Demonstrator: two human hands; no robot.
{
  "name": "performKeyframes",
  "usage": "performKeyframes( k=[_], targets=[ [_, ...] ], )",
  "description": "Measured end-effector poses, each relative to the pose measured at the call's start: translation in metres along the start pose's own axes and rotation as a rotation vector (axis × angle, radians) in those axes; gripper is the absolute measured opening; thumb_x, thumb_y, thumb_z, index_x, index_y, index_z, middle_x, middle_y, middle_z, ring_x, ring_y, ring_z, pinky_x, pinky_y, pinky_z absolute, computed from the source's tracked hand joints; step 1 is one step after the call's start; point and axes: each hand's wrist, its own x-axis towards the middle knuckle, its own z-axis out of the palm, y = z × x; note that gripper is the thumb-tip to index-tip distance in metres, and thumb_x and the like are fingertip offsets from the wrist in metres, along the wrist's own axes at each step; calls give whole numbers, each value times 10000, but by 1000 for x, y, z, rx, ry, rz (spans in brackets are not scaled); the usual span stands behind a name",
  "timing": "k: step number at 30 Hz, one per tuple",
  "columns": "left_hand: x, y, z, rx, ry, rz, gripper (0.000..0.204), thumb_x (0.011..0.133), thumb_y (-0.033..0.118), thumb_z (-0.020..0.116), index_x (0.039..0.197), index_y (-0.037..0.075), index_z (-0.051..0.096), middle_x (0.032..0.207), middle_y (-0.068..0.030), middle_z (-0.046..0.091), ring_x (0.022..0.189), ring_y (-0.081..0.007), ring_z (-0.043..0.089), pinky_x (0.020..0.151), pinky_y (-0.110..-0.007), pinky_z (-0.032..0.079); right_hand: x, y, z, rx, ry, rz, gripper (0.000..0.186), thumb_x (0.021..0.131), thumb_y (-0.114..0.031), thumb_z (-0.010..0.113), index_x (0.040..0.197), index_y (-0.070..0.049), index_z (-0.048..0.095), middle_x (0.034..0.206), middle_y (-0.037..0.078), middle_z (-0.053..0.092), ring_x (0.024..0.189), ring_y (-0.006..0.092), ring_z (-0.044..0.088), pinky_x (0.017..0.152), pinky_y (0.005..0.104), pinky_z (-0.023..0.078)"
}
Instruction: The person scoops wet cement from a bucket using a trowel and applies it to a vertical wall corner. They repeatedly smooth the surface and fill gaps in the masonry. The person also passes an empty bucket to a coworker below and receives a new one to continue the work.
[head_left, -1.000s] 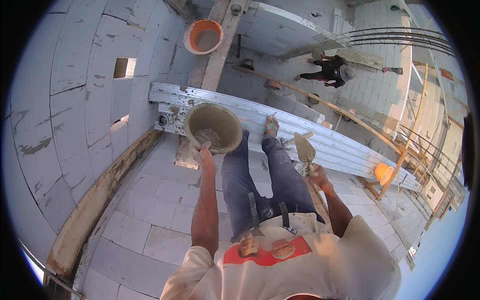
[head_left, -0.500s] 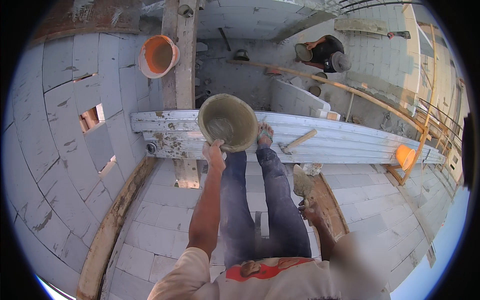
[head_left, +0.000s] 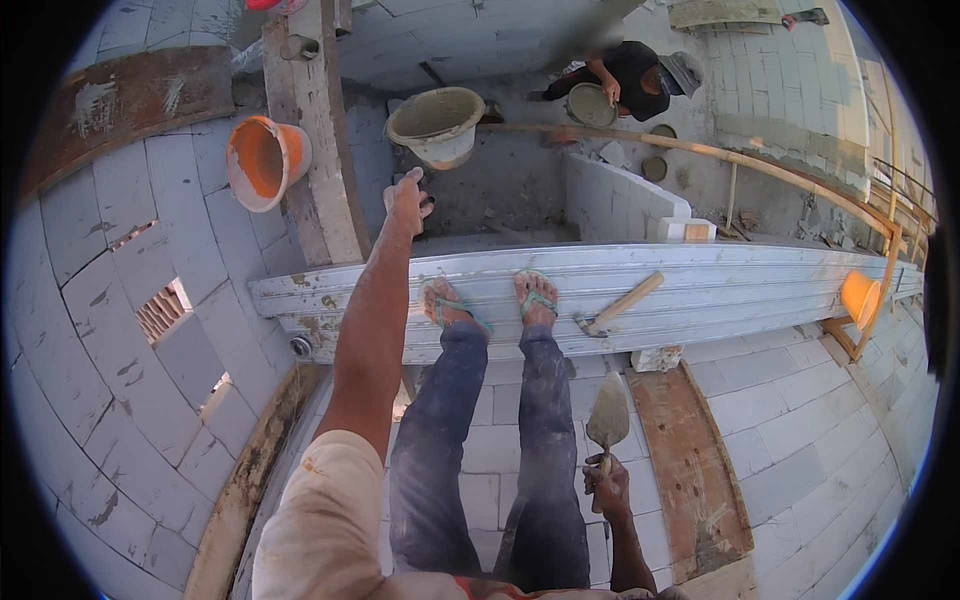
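My left hand (head_left: pixel 408 202) reaches forward past the metal plank, its fingers loosely apart and empty. Just beyond its fingertips is a grey mortar-stained bucket (head_left: pixel 436 122), tilted over the lower floor; a small gap shows between them and I see no support under it. By its handle my right hand (head_left: pixel 608 488) grips a pointed trowel (head_left: pixel 608 415), blade pointing forward, at the right of my legs. A hammer (head_left: pixel 622 304) with a wooden handle lies on the ribbed metal plank (head_left: pixel 700 290), right of my sandalled feet.
Below, a co-worker (head_left: pixel 640 85) holds a round container (head_left: pixel 591 105). An orange bucket (head_left: pixel 268 162) stands left beside a concrete beam (head_left: pixel 325 150); another orange bucket (head_left: pixel 860 299) is at the plank's right end. A bamboo pole (head_left: pixel 690 152) crosses beyond. Block walls (head_left: pixel 110 330) surround me.
My left hand has let go of the grey bucket, which has moved forward, away from me. That arm is stretched farther out. My right hand still holds the trowel. The view has shifted.
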Motion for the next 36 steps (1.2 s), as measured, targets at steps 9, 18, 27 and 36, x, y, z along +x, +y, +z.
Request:
performKeyframes(
  k=[9,18,27,36],
  targets=[
    [25,-52,50,521,-190,101,365,981,190,644,1313,48,588,1255,-82,597,1149,-208,609,960,-423,531,19,78,-2,124,24,47,205,867,-118,678,1005,22,619,696,69,619,538,136,586,475,290,475],
    [32,-121,112,647,-330,122,635,975,218,649,1503,-39,406,1436,-164,512,1292,-281,553,1069,-449,476,27,118,5,398,38,228,150,870,-84,641,982,14,616,690,55,585,470,137,541,416,292,449],
    [44,-149,183,691,-451,305,878,932,280,725,1572,-57,228,1579,-233,371,1462,-344,382,1187,-440,325,53,143,13,364,73,168,206,893,-139,642,1026,15,607,762,42,625,593,102,573,513,276,465],
    [87,-141,231,543,-500,203,638,866,446,775,1260,-22,596,1147,-135,617,1055,-243,554,917,-407,427,66,195,11,-70,47,161,600,1095,-464,386,1346,48,573,1125,154,658,1017,226,578,865,386,494]
  ],
)
